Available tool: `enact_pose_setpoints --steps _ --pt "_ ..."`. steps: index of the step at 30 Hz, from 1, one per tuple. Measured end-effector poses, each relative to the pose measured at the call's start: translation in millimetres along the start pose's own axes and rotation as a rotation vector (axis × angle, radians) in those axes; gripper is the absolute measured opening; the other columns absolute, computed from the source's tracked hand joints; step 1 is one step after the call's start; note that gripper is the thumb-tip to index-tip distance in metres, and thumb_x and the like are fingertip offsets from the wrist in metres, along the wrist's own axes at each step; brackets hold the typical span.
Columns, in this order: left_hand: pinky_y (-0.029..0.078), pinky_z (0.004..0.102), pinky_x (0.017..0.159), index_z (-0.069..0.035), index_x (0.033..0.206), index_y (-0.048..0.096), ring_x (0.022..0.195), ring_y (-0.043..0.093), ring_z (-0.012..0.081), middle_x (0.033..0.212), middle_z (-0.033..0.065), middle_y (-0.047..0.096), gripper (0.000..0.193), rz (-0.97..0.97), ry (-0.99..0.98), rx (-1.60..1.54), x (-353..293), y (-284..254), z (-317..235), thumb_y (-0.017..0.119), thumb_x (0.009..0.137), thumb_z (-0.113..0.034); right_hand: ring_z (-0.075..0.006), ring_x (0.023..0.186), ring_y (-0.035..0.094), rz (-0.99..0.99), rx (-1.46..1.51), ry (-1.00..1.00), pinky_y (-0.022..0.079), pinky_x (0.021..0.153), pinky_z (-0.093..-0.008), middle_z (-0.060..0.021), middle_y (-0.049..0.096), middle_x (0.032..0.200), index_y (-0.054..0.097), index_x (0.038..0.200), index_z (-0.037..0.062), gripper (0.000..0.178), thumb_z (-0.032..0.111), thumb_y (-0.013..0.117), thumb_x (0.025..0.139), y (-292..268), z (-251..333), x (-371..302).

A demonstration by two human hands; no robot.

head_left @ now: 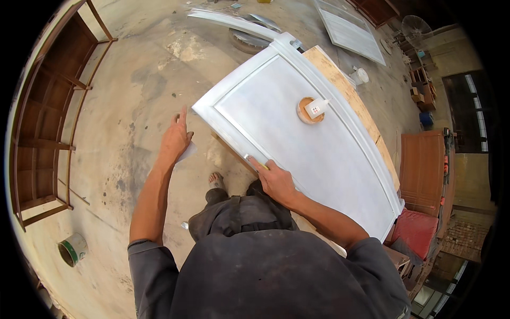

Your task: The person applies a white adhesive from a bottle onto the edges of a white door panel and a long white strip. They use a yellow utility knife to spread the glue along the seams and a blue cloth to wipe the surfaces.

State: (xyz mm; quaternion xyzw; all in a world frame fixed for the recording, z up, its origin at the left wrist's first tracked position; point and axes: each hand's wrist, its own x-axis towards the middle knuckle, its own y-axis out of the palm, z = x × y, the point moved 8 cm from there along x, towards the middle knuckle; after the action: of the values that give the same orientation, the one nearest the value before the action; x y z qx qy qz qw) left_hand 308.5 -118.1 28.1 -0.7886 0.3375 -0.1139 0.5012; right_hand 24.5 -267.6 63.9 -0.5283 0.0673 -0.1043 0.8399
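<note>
A large panel (281, 114) painted white, with a raised moulded border and a curved far side, lies flat in front of me to the right. My right hand (277, 183) is closed around a small putty knife (248, 157) with a yellowish handle, its pale tip at the panel's near edge. Off the panel's left corner, my left hand (177, 137) points its index finger forward, other fingers curled. Against its palm sits a thin pale flat piece (187, 151), mostly covered. On the panel rests a round orange-brown bowl (309, 118), with a white bottle (317, 108) lying across it.
Bare wood (340, 80) shows beyond the panel's far side. A tyre (247, 41) lies on the floor under a white curved strip (231, 20). Brown wooden frames (48, 117) stand left, above a bucket (73, 250). Another white panel (350, 34) leans at the back.
</note>
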Motion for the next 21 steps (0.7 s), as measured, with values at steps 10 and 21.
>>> enact_pose_setpoints --steps 10,21 --pt "0.057 0.0519 0.088 -0.002 0.144 0.033 0.109 0.066 0.0454 0.130 0.0263 0.058 0.088 0.125 0.053 0.080 59 30 -27 0.086 0.075 -0.010 -0.0335 0.058 0.063 -0.016 -0.116 0.052 0.054 0.051 -0.0459 -0.0128 0.055 0.089 0.054 0.150 0.0269 0.062 0.008 0.061 0.091 7 9 7" --pt "0.060 0.0490 0.079 -0.005 0.120 0.041 0.096 0.071 0.0438 0.115 0.0227 0.062 0.068 0.087 0.044 0.205 68 32 -23 0.090 0.074 -0.013 -0.0331 0.057 0.061 0.028 -0.104 0.028 0.054 0.050 -0.0454 -0.0119 0.056 0.088 0.054 0.150 0.0278 0.067 0.004 0.061 0.088 7 7 19"
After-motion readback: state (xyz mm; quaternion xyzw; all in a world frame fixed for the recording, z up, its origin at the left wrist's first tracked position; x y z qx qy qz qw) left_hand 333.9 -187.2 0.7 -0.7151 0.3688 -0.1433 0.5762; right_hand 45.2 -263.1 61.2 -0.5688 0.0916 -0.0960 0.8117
